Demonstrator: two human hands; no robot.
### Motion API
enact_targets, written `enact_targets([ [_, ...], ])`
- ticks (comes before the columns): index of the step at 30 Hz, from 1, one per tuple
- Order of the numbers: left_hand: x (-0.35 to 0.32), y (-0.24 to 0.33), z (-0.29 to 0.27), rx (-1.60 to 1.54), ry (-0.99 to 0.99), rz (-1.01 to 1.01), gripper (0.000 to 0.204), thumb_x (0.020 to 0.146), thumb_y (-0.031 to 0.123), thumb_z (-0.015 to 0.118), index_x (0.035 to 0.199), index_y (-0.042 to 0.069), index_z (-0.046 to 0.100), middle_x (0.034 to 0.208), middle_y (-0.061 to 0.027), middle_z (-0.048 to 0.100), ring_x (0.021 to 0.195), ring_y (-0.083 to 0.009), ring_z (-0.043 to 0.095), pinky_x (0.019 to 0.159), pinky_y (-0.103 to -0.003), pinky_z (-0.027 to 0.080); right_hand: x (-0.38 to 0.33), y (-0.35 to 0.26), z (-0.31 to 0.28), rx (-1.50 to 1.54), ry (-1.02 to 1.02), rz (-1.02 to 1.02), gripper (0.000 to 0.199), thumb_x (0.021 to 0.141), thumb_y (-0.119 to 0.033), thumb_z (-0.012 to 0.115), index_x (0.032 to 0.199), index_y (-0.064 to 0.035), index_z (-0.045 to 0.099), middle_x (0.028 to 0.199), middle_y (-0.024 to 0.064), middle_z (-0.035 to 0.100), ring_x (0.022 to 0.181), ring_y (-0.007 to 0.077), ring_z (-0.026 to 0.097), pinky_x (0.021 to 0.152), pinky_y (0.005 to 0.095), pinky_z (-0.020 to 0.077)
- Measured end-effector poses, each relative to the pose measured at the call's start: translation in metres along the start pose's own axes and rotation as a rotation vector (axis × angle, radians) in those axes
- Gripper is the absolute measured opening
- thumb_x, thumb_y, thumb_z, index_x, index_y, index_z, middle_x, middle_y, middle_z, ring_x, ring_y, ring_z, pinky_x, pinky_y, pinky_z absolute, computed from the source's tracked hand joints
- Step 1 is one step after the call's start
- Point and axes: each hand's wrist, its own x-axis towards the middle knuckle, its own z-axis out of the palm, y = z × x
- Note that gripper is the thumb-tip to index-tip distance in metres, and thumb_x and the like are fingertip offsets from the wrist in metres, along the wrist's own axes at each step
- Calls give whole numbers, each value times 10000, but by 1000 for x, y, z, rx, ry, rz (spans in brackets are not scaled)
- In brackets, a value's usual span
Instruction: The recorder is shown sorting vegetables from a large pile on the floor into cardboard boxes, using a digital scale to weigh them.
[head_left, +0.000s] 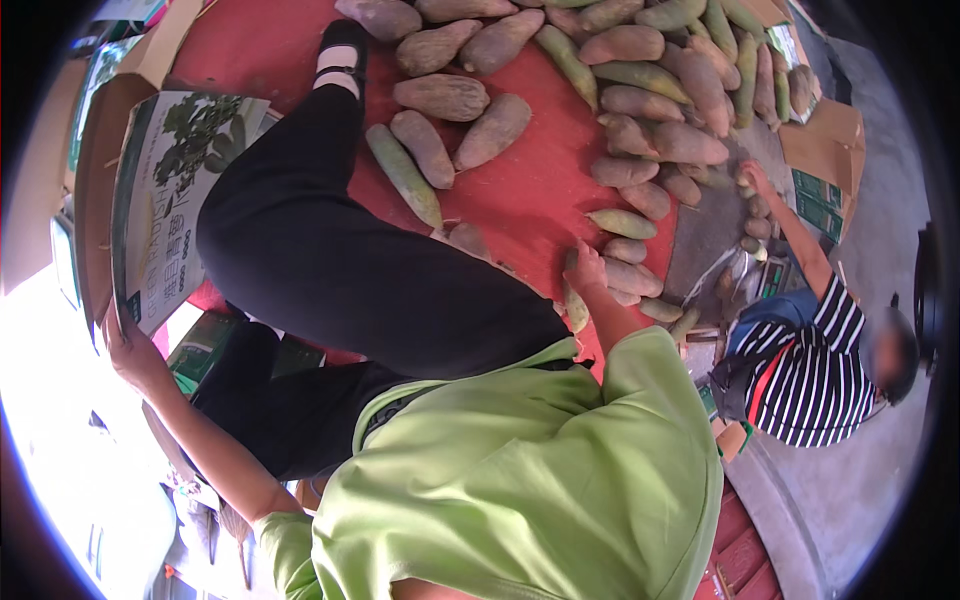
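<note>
At the left, my left hand (138, 352) grips the lower edge of a printed cardboard box (190, 215), white with a green plant picture and its flaps spread. My right hand (587, 268) is closed over a pale green radish (576, 308) on the red surface; its fingertips are partly hidden. Beside this hand lie several other radishes, brownish with soil, among them a stubby one (632, 278) and a greener one (622, 223). My bent leg in black trousers (380, 270) lies between my two hands.
A large heap of radishes (690, 80) covers the far right of the red sheet (520, 200). A smaller group (440, 97) lies beyond my foot. At the right a person in a striped shirt (810, 375) reaches toward radishes near an open carton (825, 145).
</note>
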Motion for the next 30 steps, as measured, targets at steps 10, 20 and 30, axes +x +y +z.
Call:
enact_targets([
  [10, -2, 11, -8, 6, -10, -10, 303, 893, 5, 511, 1154, 101, 630, 1077, -106, 631, 996, -255, 615, 862, -353, 476, 20, -28, 25, -95, -115, 52, 496, 791, -343, 611, 1234, -138, 525, 1232, 188, 529, 1135, 368, 539, 948, 443, 456],
  [20, -3, 37, -18, 73, 4, 12, 365, 806, -37, 529, 1109, 126, 652, 1090, -67, 641, 997, -261, 617, 866, -347, 473, 18, -21, 14, -109, -104, -109, 458, 738, -319, 687, 1121, -95, 574, 1139, 146, 604, 1073, 319, 587, 903, 423, 472],
  [30, -3, 48, -29, 87, -7, -30, 346, 764, -20, 558, 1058, 123, 670, 1049, -55, 647, 986, -273, 609, 843, -370, 484, 9, -103, -118, 560, 210, -517, 441, 709, 6, 732, 1107, -33, 548, 889, 34, 594, 774, 138, 568, 719, 296, 503],
])
